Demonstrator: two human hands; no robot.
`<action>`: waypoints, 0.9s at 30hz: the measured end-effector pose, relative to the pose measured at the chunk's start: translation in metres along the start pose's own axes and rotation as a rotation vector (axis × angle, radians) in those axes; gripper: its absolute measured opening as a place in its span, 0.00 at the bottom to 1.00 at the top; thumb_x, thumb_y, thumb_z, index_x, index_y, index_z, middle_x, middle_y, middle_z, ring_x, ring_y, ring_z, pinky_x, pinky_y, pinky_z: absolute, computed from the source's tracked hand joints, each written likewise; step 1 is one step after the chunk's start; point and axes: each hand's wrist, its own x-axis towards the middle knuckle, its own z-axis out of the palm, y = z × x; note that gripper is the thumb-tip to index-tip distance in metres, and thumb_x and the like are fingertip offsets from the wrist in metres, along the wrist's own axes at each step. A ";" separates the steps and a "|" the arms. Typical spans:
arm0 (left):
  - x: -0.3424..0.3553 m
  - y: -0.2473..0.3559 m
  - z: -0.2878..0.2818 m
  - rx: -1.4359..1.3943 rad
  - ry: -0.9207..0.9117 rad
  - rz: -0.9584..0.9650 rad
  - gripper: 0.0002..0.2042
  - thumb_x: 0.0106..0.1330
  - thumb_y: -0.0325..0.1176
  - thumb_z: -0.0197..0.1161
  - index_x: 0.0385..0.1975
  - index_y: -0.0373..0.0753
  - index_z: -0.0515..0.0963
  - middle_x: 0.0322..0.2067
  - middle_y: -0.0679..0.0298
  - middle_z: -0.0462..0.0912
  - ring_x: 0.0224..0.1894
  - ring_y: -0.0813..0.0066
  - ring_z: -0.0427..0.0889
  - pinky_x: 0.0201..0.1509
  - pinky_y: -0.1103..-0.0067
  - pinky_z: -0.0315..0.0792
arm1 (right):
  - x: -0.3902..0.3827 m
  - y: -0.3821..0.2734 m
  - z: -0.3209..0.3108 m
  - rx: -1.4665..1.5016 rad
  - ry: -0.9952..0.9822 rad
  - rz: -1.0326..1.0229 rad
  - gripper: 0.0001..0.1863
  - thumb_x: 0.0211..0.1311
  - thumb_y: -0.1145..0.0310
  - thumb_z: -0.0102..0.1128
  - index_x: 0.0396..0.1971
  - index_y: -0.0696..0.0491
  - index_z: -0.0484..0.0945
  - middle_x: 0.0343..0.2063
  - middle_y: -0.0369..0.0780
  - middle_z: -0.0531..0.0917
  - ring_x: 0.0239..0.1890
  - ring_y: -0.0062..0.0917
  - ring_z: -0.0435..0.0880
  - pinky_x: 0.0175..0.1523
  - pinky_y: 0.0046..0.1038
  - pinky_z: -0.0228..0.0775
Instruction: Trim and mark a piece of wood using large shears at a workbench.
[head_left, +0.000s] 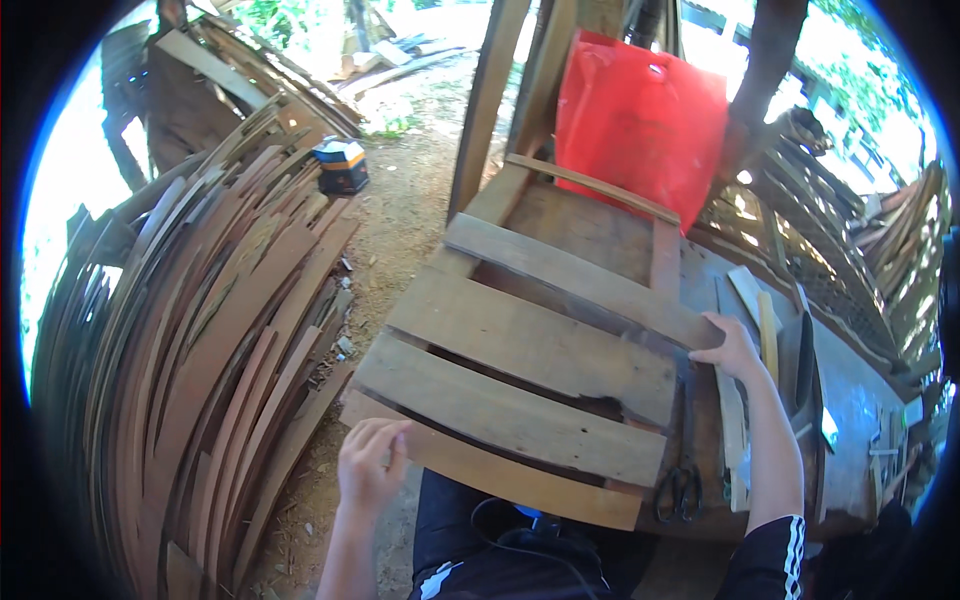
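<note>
A slatted wooden frame lies in front of me, with several planks set crosswise over its side rails. At the right end of a far plank (580, 275), my right hand (735, 348) is closed, thumb and fingers about the plank's end. My left hand (372, 460) is beside the left end of the nearest plank (500, 470). Its fingers are curled toward the thumb; whatever they may hold is too small to tell. Between the hands lie a grey-brown plank (510, 405) and a wider plank with a ragged edge (530, 340). Gaps show between them.
Black-handled shears (682, 480) lie right of the frame. Wood strips (735, 430) and a metal sheet (855, 400) are farther right. A red plastic sheet (640, 125) hangs at the far end. Long boards (230, 300) are piled at left, with a dark box (342, 165) beside them.
</note>
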 end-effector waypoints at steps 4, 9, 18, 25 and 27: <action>0.019 -0.011 0.015 0.008 0.068 0.098 0.08 0.61 0.22 0.64 0.39 0.38 0.84 0.40 0.61 0.86 0.49 0.58 0.83 0.55 0.65 0.75 | 0.011 0.039 0.008 0.002 -0.078 0.024 0.49 0.37 0.57 0.85 0.64 0.55 0.74 0.59 0.50 0.79 0.66 0.43 0.74 0.73 0.37 0.62; 0.036 -0.021 0.041 0.040 0.111 0.062 0.09 0.62 0.27 0.66 0.42 0.38 0.84 0.46 0.60 0.84 0.54 0.58 0.81 0.58 0.65 0.73 | 0.015 0.017 0.008 -0.015 -0.201 0.082 0.50 0.43 0.59 0.83 0.69 0.53 0.69 0.66 0.49 0.73 0.71 0.43 0.69 0.76 0.38 0.58; 0.038 -0.016 0.049 0.113 0.000 -0.019 0.09 0.65 0.32 0.64 0.42 0.36 0.83 0.49 0.57 0.82 0.56 0.54 0.79 0.61 0.63 0.70 | 0.017 0.047 0.018 0.010 -0.220 0.075 0.51 0.43 0.60 0.82 0.72 0.48 0.66 0.68 0.48 0.71 0.72 0.44 0.66 0.77 0.39 0.55; 0.041 -0.012 0.058 0.115 -0.002 -0.006 0.08 0.66 0.29 0.62 0.41 0.35 0.83 0.49 0.55 0.83 0.54 0.52 0.79 0.61 0.62 0.71 | 0.025 0.031 0.025 -0.008 -0.068 -0.076 0.52 0.39 0.63 0.83 0.71 0.47 0.68 0.65 0.48 0.75 0.69 0.45 0.69 0.75 0.42 0.57; 0.038 -0.013 0.054 0.150 -0.006 -0.010 0.08 0.66 0.29 0.62 0.41 0.34 0.82 0.49 0.55 0.82 0.54 0.51 0.79 0.61 0.62 0.71 | 0.030 0.012 0.033 0.028 -0.089 -0.096 0.52 0.40 0.65 0.82 0.71 0.46 0.68 0.65 0.47 0.74 0.69 0.46 0.68 0.76 0.42 0.57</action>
